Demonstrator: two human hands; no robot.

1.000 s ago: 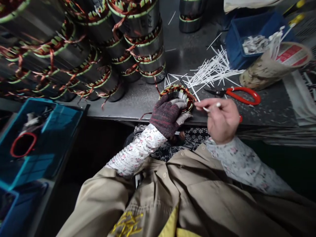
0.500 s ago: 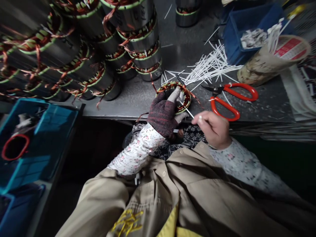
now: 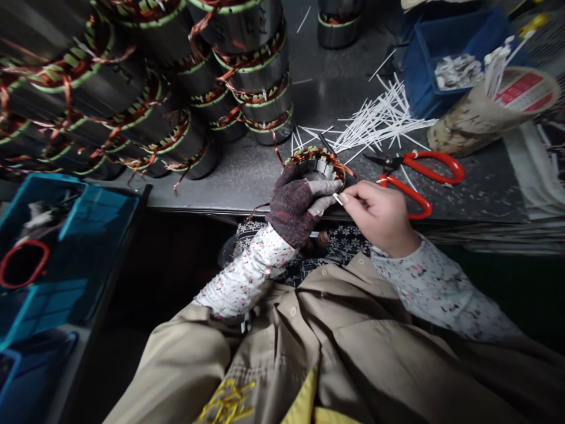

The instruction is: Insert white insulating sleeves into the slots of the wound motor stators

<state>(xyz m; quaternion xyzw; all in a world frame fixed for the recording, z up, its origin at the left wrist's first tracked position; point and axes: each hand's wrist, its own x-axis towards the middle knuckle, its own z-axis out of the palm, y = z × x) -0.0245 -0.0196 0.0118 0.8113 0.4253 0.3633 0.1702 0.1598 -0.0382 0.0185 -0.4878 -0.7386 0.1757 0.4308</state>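
Note:
A small wound motor stator (image 3: 318, 162) with copper windings rests tilted at the bench's front edge. My left hand (image 3: 293, 203), in a dark knitted glove with pale fingertips, grips its near rim. My right hand (image 3: 379, 218) is bare and pinches a short white insulating strip (image 3: 338, 199) between thumb and forefinger. The strip's tip sits just beside the gloved fingers, close to the stator's rim. Those fingers hide part of the stator's bore.
Red-handled scissors (image 3: 412, 174) and a loose pile of white strips (image 3: 379, 123) lie on the grey bench (image 3: 260, 197). Large wound stators (image 3: 247, 59) stand at the back left. A blue crate (image 3: 454, 65) is at the back right, and a teal crate (image 3: 57, 235) sits lower left.
My right hand has moved up towards the stator and gloved fingers, now partly covering the scissors. Less of the white strip shows. The view has shifted slightly.

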